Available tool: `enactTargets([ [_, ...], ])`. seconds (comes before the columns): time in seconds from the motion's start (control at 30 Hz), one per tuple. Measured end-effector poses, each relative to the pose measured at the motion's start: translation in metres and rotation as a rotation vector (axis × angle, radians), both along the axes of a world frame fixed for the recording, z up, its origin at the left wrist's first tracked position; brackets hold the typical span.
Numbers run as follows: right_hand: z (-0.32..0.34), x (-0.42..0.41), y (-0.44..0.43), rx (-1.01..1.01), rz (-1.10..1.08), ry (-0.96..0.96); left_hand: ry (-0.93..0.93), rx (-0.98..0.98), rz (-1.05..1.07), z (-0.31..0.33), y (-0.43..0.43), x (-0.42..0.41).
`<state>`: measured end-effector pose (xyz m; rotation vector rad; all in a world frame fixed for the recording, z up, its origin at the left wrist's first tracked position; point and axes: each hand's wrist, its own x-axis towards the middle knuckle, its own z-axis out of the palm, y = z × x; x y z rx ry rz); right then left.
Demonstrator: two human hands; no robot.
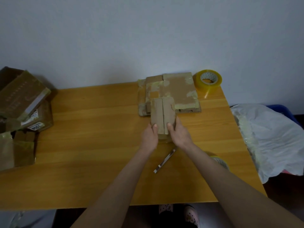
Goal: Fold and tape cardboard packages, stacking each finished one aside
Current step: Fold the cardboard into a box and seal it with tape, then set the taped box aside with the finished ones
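Observation:
A small cardboard box (162,112) stands on the wooden table (92,129), its two top flaps closed with a seam down the middle. My left hand (149,137) grips its near left side, thumb pressed on the left flap. My right hand (178,134) grips the near right side, thumb on the right flap. Behind the box lies a stack of flattened cardboard sheets (177,91) with tape scraps. A roll of clear tape (208,80) sits at the table's far right corner. A second tape roll (220,162) is mostly hidden under my right forearm.
A utility knife (165,160) lies on the table just below my hands. Several taped boxes (23,102) are piled at the left edge. A crumpled white plastic bag (269,139) over a blue bin sits right of the table. A wall is close behind.

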<state>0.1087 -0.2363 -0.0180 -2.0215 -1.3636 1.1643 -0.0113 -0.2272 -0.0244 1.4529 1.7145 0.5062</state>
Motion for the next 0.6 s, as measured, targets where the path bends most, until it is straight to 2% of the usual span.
enactTargets([
  [0.1,0.003,0.009,0.008,-0.053,-0.028,0.049,-0.122,-0.122,0.051,0.009,0.004,-0.001],
  [0.2,0.011,0.017,0.007,-0.108,-0.046,0.175,-0.231,-0.209,0.05,0.018,0.001,-0.002],
  [0.37,0.031,0.018,-0.001,-0.047,-0.065,0.309,-0.207,0.05,0.1,0.03,-0.025,-0.015],
  [0.47,0.047,0.009,-0.003,-0.036,-0.041,0.393,-0.037,0.192,0.139,0.044,-0.035,-0.033],
  [0.6,0.069,-0.011,0.0,-0.118,-0.119,0.741,0.132,0.355,0.116,0.069,-0.045,-0.062],
])
